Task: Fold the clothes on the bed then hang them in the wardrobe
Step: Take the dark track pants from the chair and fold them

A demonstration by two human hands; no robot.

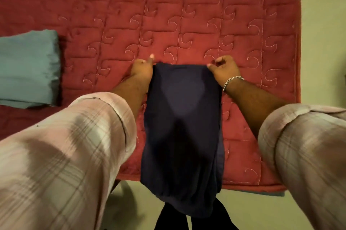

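Both hands up at the far edge: left hand and right hand each pinch a top corner of the navy garment, a grip at either end to keep that edge taut and square. The cloth runs down the red bed and hangs off its near edge, probably ready for folding. A folded teal piece waits well to the left.

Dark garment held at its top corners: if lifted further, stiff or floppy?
Probably floppy: the dark garment sags between the left hand and right hand. Its bottom drapes over the bed edge, so it would likely swing and bunch.
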